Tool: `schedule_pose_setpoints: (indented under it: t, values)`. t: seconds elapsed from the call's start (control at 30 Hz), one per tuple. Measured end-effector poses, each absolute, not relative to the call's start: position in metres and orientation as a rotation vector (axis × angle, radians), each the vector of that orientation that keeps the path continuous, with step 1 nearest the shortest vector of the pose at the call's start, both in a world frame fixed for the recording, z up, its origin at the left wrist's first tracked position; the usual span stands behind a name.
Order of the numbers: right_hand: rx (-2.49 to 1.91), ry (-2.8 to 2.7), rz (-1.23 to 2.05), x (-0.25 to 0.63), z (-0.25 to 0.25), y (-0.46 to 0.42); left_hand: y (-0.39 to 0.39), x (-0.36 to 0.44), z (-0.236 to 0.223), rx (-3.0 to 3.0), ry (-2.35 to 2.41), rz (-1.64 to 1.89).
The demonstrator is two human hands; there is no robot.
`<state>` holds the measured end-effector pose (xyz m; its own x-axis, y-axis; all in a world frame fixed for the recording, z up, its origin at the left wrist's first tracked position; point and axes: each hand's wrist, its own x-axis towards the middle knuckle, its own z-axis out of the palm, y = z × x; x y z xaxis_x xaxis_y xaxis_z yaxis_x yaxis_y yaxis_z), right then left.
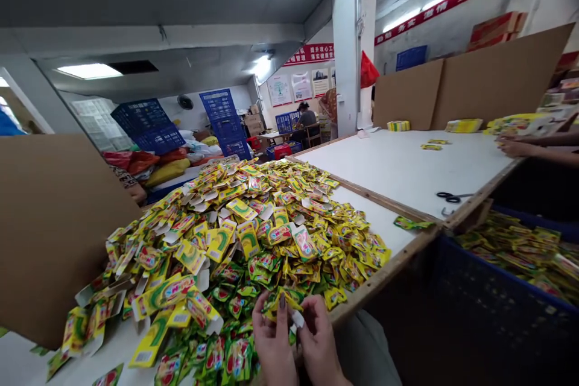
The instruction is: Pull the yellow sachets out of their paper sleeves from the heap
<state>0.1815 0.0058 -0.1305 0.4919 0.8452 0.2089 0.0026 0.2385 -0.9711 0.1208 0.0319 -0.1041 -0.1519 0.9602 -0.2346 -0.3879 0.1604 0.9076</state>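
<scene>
At the near edge of the table, my left hand [275, 341] is closed around small yellow-and-green candy sachets [289, 297], its thumb pressed on top. Beside it my right hand [320, 338] pinches a small carton, of which mainly a white flap [297, 318] shows between the two hands. The rest of that carton is hidden by my fingers. Just beyond my hands rises a heap of flat yellow cartons [219, 242], many with open white flaps. Green sachets [237, 357] lie left of my left hand, and yellow sachets [353, 253] spread to the right.
A wooden strip [384, 196] divides the white table [362, 163]. Black-handled scissors [450, 196] and a green sachet packet [412, 224] lie on the right. Below stands a blue crate [506, 289] of sachets. Cardboard [58, 235] walls the left side. A co-worker's hands [515, 146] are at far right.
</scene>
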Motion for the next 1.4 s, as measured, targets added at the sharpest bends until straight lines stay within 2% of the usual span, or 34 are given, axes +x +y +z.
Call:
schedule_pose_setpoints:
  t: [0.27,0.33,0.43,0.53,0.63,0.73,0.87,1.0,1.2,1.3,1.4]
  values:
    - [-1.263,-1.091,0.657,0.210,-0.133,0.006,0.039,0.106,-0.127,0.585,1.219,1.327]
    - [-1.216,-0.997,0.791,0.215,-0.125,0.006,0.042,0.101,-0.137,0.617,1.249,1.315]
    - [-0.997,-0.874,1.166,0.225,-0.110,0.010,0.044,0.104,-0.146,0.759,1.306,1.286]
    - [-0.838,-0.863,1.364,0.244,-0.102,0.016,0.047,0.120,-0.136,1.027,1.360,1.303]
    - [-0.980,-0.855,1.253,0.274,-0.107,0.022,0.073,0.140,-0.104,1.413,1.451,1.169]
    - [-1.180,-0.943,1.068,0.309,-0.120,0.022,0.124,0.163,-0.076,1.774,1.696,0.738]
    - [-1.317,-1.105,0.852,0.339,-0.137,0.021,0.180,0.201,-0.072,1.857,1.697,0.459]
    - [-1.278,-1.257,0.741,0.343,-0.145,0.023,0.189,0.221,-0.082,1.910,1.691,0.437]
    - [-1.232,-0.924,1.002,0.347,-0.140,0.024,0.166,0.207,-0.081,1.828,1.618,0.713]
    - [-1.164,-0.850,1.012,0.356,-0.117,0.026,0.141,0.192,-0.074,1.572,1.414,0.755]
    - [-1.071,-0.973,0.905,0.356,-0.078,0.031,0.106,0.181,-0.066,1.172,1.029,0.625]
